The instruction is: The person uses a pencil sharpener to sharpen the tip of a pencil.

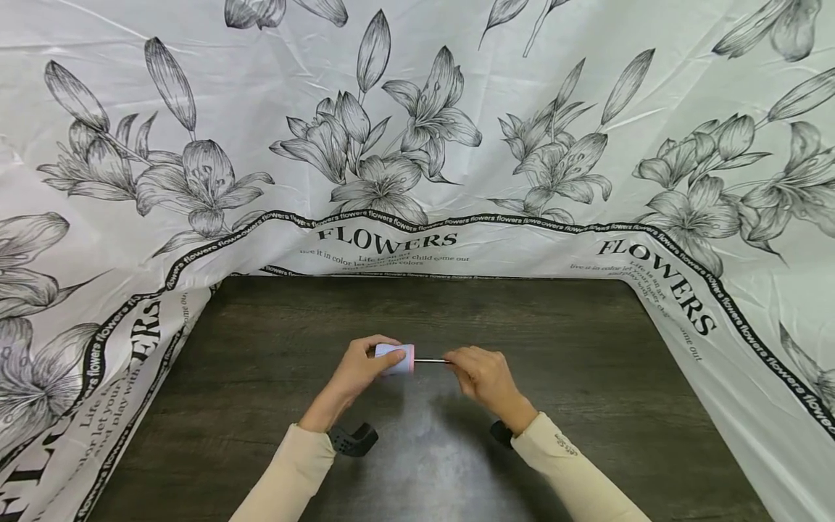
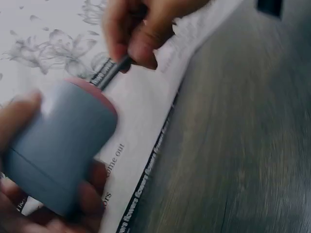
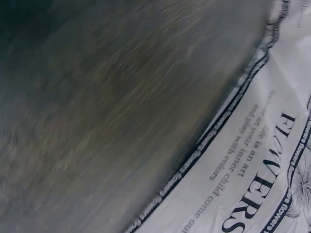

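Note:
A light blue, rounded case with a pink rim (image 1: 395, 359) is held over the table in my left hand (image 1: 355, 368). My thumb lies across its near side, with other fingers behind and below it in the left wrist view. From the pink end of the case (image 2: 63, 141) a thin, dark, shiny rod (image 1: 430, 360) sticks out to the right. My right hand (image 1: 484, 373) pinches the rod's outer end between thumb and fingers. The rod's inner end is hidden by the case, and its exact kind cannot be told. The right wrist view shows neither hand.
The dark wood-look table (image 1: 274, 326) lies beneath both hands. A white cloth with flower prints and lettering (image 1: 391, 254) hangs behind it and runs along both sides. Black bands (image 1: 352, 439) sit at the wrists, near the cream sleeves (image 1: 287, 471).

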`<state>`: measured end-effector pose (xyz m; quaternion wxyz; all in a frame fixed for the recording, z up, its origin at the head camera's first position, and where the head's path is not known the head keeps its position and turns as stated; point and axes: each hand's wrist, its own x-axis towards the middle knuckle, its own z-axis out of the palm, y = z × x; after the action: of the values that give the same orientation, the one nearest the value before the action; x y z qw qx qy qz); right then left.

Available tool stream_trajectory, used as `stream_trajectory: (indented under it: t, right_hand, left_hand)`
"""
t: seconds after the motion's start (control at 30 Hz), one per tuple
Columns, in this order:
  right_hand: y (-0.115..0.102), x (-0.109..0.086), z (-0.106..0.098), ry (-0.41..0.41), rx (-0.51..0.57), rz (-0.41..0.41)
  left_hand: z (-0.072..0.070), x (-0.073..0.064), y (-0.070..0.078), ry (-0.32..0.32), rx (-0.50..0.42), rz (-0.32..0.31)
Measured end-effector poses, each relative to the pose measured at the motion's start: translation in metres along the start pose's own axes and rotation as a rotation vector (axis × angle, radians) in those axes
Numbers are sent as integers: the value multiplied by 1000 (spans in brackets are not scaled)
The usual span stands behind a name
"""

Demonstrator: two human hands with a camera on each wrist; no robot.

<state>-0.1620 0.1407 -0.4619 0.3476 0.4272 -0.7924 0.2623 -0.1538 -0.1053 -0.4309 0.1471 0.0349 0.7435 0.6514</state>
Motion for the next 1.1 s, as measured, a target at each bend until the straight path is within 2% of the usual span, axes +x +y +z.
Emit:
stream_trajectory:
  t: [0.1, 0.2, 0.33, 0.47, 0.6, 0.73, 0.83, 0.97, 1.03, 1.1]
  right_hand:
    - [-2, 3, -6, -89, 113, 150]
    - [-1, 9, -14, -219, 235, 332]
    - [4, 15, -22, -438, 440, 548]
    - [11, 18, -25, -582, 562, 630]
    - [12, 20, -25, -639, 545, 615]
    - [10, 20, -24, -635, 431, 581]
    - [8, 19, -24, -602, 356, 566]
    - [7, 15, -23, -536, 312, 536]
    - [6, 14, -22, -493, 282, 508]
    - [5, 13, -20, -441, 243, 459]
  left_hand:
    - [1, 0, 0, -18, 31, 162]
    - [4, -1, -2, -39, 75, 282]
    - [9, -3, -9, -25, 148, 395]
    - [13, -6, -15, -8, 193, 472]
    - [16, -8, -19, 48, 239, 476]
    - [16, -9, -21, 77, 303, 414]
    - [13, -10, -19, 43, 325, 367]
    - [7, -12, -13, 0, 304, 312]
    - [6, -10, -12, 1, 269, 285]
    - [5, -8, -10, 30, 231, 244]
